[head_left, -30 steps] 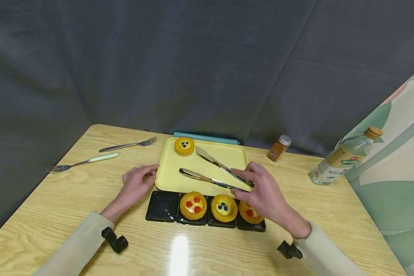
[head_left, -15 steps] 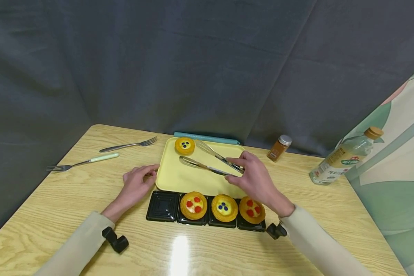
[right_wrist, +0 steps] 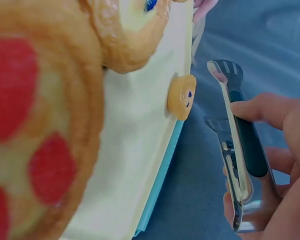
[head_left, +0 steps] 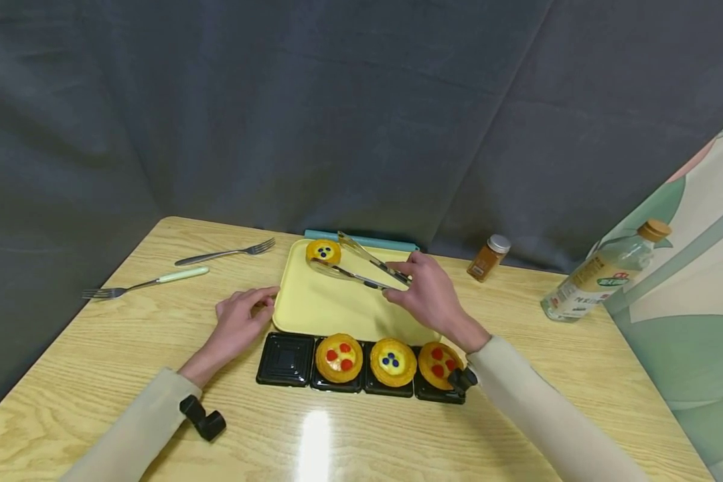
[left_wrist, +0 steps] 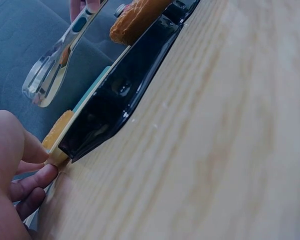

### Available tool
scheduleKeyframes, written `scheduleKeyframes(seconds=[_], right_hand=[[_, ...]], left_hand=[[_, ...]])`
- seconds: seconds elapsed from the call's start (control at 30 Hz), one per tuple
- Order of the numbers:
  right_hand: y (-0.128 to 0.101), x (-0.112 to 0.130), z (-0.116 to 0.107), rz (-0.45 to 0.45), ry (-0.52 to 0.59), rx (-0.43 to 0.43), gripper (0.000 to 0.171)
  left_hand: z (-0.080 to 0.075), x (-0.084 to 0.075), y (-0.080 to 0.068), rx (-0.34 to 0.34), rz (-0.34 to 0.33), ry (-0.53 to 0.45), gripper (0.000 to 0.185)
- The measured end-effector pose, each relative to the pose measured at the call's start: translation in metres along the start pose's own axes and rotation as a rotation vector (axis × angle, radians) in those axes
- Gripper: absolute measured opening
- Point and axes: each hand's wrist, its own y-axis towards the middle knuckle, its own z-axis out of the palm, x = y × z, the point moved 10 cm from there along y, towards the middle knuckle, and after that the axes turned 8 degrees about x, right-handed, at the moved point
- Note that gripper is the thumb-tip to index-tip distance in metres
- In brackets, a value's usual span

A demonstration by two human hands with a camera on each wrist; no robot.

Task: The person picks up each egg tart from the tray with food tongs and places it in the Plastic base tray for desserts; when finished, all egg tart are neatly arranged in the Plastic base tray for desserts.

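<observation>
My right hand (head_left: 428,291) grips metal tongs (right_wrist: 247,145) with dark handle pads, above the yellow tray (head_left: 349,308). The tongs' arms are spread, their tips close to a blueberry-topped egg tart (head_left: 323,252) at the tray's far left corner. Whether they touch it I cannot tell. At the tray's left edge my left hand (head_left: 244,318) pinches the rim between thumb and fingers. Along the tray's near side runs a row of black plastic cups: the leftmost cup (head_left: 286,359) is bare, the others hold a strawberry tart (head_left: 339,359), a blueberry tart (head_left: 393,363) and another strawberry tart (head_left: 438,365).
Two forks lie to the left, one a plain metal fork (head_left: 225,253), the other a green-handled fork (head_left: 147,283). Behind the tray is a teal stick (head_left: 361,241). A spice jar (head_left: 488,258) and a clear bottle (head_left: 605,271) stand to the right.
My right hand has carried the tongs away from me and to the left, their tips coming toward the tart on the tray. My left hand has stayed at the tray's edge.
</observation>
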Motion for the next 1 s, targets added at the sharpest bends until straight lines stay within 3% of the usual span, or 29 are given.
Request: scheduleKeyframes(seconds=[0.37, 1.0], right_hand=[[0.016, -0.004, 0.015, 0.068, 0.000, 0.061, 0.048], [0.033, -0.009, 0.028, 0.103, -0.061, 0.083, 0.045]], left_hand=[[0.001, 0.002, 0.000, 0.005, -0.002, -0.015, 0.036], [0.000, 0.001, 0.000, -0.003, 0.001, -0.020, 0.036]])
